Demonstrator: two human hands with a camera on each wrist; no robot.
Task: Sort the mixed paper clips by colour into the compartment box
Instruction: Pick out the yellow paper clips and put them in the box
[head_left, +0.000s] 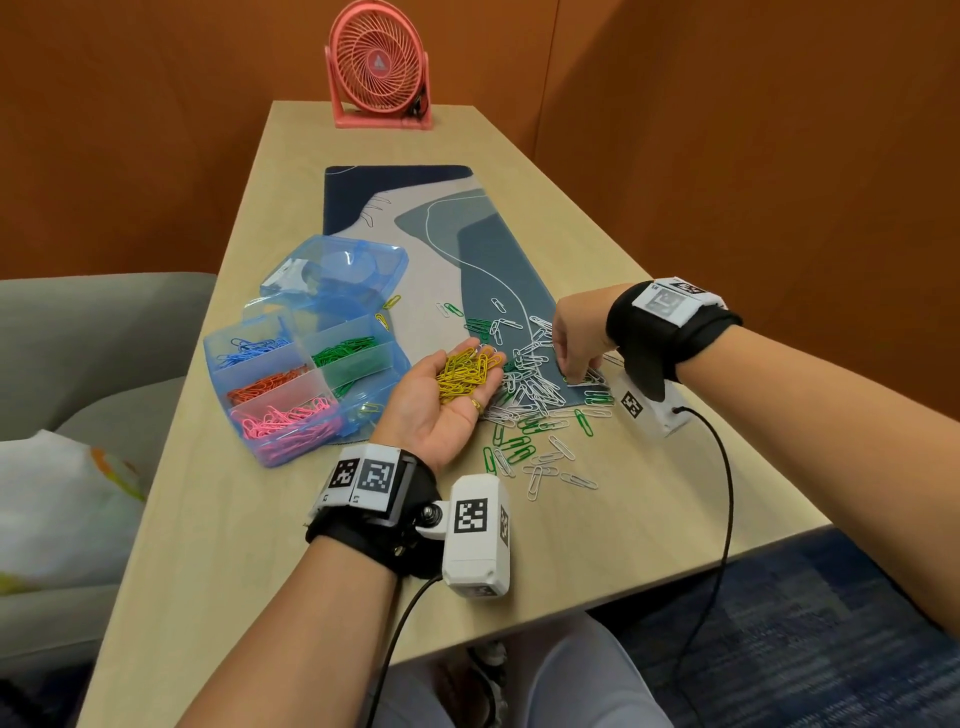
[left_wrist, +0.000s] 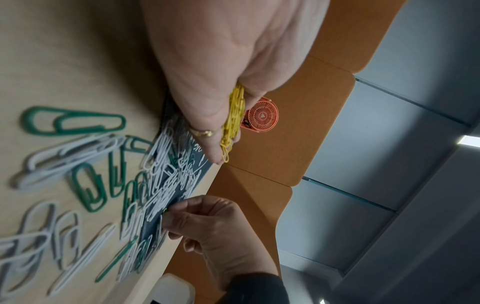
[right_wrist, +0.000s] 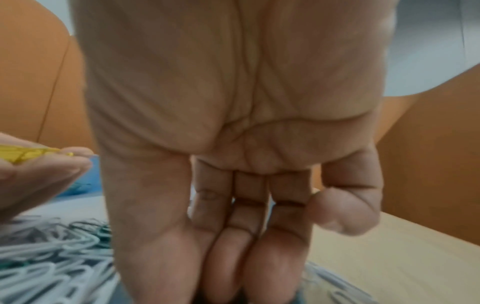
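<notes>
My left hand lies palm up beside the box, and a heap of yellow paper clips rests on its straight fingers. My right hand reaches down into the loose pile of white and green clips on the mat. In the left wrist view its thumb and forefinger pinch together on a small yellowish clip. The clear blue compartment box stands to the left, with blue, green, orange and pink clips in separate compartments. In the right wrist view the palm hides the fingertips' contact.
The box's blue lid lies open behind it. A patterned desk mat covers the table's middle, and a pink fan stands at the far end. Stray clips reach toward the near table edge. A grey sofa is on the left.
</notes>
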